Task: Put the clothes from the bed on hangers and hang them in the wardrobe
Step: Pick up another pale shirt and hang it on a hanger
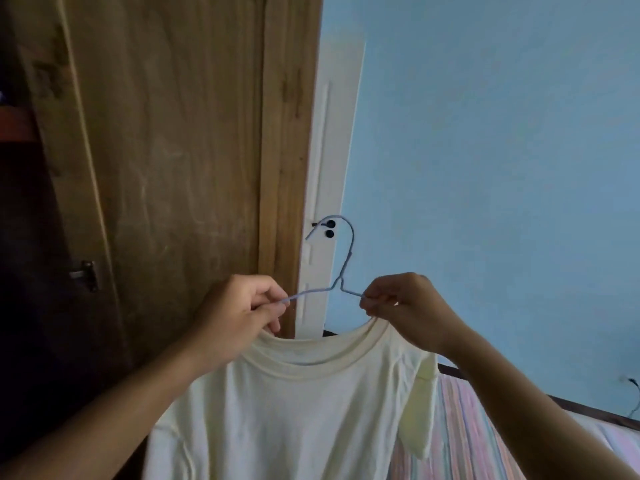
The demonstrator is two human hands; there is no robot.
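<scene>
While both arms reach up in front of the wooden wardrobe door [166,150], a thin pale blue wire hanger [341,271] is held between the two hands, its hook curving upward against the white trim [329,133] beside the blue wall [502,150]. The left hand [239,311] has its fingers curled, thumb and forefinger pinching the hanger's left arm near its shoulder. The right hand [405,304] pinches the hanger's right arm in the same way, fingers bent close together. Below them hangs a cream T-shirt [294,417], its round collar stretched between the hands and its body falling straight down out of frame; one short sleeve folds loosely at the right side. Whether the hanger's shoulders already sit inside the collar is hard to make out, since the hands cover both ends. Behind the shirt on the right, a striped bedsheet [467,438] covers the bed. At the far left, the wardrobe's interior [27,271] is dark.
</scene>
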